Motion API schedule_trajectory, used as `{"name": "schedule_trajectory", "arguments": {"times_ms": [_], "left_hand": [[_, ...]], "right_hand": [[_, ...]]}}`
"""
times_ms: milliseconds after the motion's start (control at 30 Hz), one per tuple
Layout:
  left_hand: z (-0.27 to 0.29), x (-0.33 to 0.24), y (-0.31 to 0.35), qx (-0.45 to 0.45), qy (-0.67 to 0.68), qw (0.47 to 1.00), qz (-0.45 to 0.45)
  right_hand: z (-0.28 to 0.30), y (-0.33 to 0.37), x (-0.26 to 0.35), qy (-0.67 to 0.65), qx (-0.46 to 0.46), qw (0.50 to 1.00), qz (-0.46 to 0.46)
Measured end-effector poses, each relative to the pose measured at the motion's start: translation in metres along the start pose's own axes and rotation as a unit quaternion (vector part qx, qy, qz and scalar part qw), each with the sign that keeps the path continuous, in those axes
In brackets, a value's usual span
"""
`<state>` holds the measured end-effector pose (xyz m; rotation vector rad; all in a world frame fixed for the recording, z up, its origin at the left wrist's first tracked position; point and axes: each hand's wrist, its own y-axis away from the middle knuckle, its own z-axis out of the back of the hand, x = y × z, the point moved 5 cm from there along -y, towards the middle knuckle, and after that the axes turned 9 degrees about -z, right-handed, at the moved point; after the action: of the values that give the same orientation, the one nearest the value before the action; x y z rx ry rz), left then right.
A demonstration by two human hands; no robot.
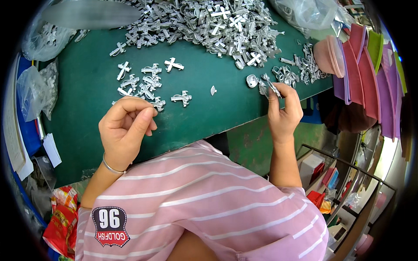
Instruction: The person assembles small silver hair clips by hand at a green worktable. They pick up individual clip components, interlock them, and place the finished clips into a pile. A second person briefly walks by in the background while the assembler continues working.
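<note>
My right hand (284,114), near the table's front edge, pinches a small, narrow silver metal piece (272,85) between thumb and fingers. Against it, a leaf-shaped silver piece (262,88) shows; whether it is held too I cannot tell. Just left of that lies a round, cup-like silver part (251,81). My left hand (127,124) is closed, thumb against curled fingers, and anything inside is hidden. Past its fingertips lie several silver cross-shaped metal pieces (152,82), some with ring or curved parts. One tiny pointed piece (213,90) rests between both hands.
A large heap of silver metal castings (204,26) covers the far side of the green table (196,113). Loose oval silver parts (285,76) lie at right. Pink, purple and green plastic bins (363,69) stand beyond the right edge. Clear plastic bags (37,93) sit at left.
</note>
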<state>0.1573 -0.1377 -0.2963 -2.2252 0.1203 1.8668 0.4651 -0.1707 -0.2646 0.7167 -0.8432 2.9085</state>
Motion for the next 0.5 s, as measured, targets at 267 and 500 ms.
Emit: {"name": "schedule_trajectory", "arguments": {"times_ms": [267, 500], "left_hand": [[0.012, -0.012, -0.004, -0.07, -0.068, 0.993, -0.06], [0.016, -0.016, -0.001, -0.08, -0.083, 0.991, -0.071]], "right_hand": [[-0.02, -0.001, 0.025, -0.019, 0.035, 0.999, 0.034], [-0.078, 0.0, 0.096, -0.131, 0.216, 0.963, 0.096]]}}
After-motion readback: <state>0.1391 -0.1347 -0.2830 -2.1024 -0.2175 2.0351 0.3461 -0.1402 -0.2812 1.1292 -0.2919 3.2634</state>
